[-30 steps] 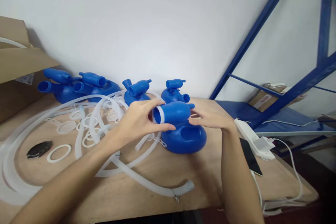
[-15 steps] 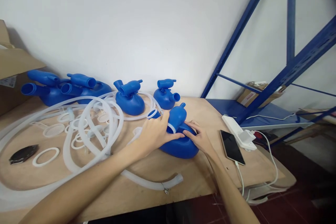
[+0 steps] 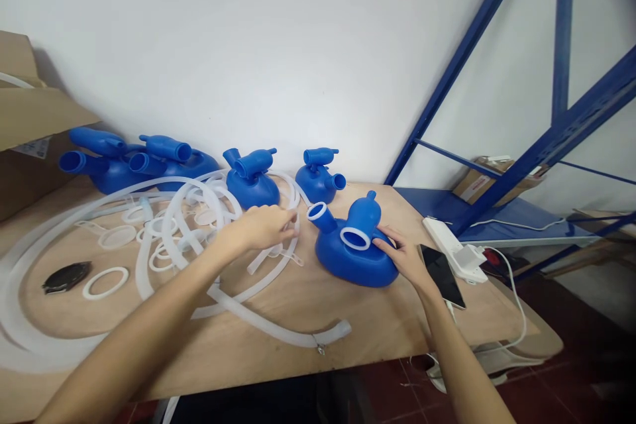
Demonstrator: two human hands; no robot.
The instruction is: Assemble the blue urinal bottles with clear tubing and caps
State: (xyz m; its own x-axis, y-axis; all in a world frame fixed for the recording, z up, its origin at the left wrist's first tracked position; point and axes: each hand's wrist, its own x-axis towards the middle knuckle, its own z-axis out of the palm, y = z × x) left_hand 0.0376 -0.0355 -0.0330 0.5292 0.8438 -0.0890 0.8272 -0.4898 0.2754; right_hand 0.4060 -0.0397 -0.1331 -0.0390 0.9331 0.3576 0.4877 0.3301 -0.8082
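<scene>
A blue plastic vessel (image 3: 355, 265) stands on the wooden table, with white rings round its side spout (image 3: 317, 212) and round the mouth of the upper blue part (image 3: 365, 212). My right hand (image 3: 397, 252) holds the vessel by its right side, thumb and fingers against the upper part. Away to the left of it, over the clear tubing, hovers my left hand (image 3: 271, 228), its fingers bent; whether anything is between them is hidden. A white strap-like piece (image 3: 293, 255) lies just below this hand.
Coiled clear tubing (image 3: 278, 328), white rings (image 3: 105, 283) and a dark round object (image 3: 67, 277) cover the left. Several blue vessels (image 3: 253, 189) line the wall. A phone (image 3: 441, 271) and power strip (image 3: 454, 252) lie right, beside a blue shelf frame (image 3: 460, 66).
My left hand has let go of the blue vessel and moved left. The vessel's upper part now faces more forward, its white-ringed mouth in full view. The camera view has shifted slightly.
</scene>
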